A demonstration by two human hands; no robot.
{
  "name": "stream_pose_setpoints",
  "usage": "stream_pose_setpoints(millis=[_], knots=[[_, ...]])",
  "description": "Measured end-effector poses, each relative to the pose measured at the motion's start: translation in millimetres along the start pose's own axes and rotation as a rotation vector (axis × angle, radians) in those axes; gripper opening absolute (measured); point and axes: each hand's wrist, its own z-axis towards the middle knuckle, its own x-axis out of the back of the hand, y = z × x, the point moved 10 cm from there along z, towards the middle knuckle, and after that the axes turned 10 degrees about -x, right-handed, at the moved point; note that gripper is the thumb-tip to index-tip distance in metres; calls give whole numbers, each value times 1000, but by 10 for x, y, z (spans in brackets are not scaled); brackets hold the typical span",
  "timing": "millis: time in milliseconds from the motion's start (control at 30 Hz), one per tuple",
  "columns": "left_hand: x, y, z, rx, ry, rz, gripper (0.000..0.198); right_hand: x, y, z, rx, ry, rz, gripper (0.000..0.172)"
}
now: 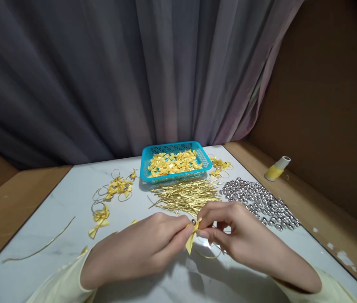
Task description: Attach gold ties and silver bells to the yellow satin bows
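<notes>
Near the front middle of the white table, both hands meet at a yellow ribbon bow [190, 243]. My left hand [148, 246] pinches the bow from the left between thumb and forefinger. From the other side my right hand [231, 229] closes its fingertips on the same bow. A small silver bell [193, 221] shows at the bow's top between the fingertips. Below my right hand hangs a loop of gold cord [210, 257]; where it joins the bow is hidden by the fingers.
Behind the hands lies a heap of gold cords [186, 195]. A blue basket [146, 179] of yellow bows stands at the back. Silver bells [260, 200] spread on the right, looped bows [117, 187] on the left. One cord [44, 244] lies front left; a tube [277, 168] stands right.
</notes>
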Motion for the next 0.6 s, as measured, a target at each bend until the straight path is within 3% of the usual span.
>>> stream_pose_setpoints(millis=[600], knots=[[17,21,61,-41,69,48,27,-50,59,32,-61,-16,17,13]])
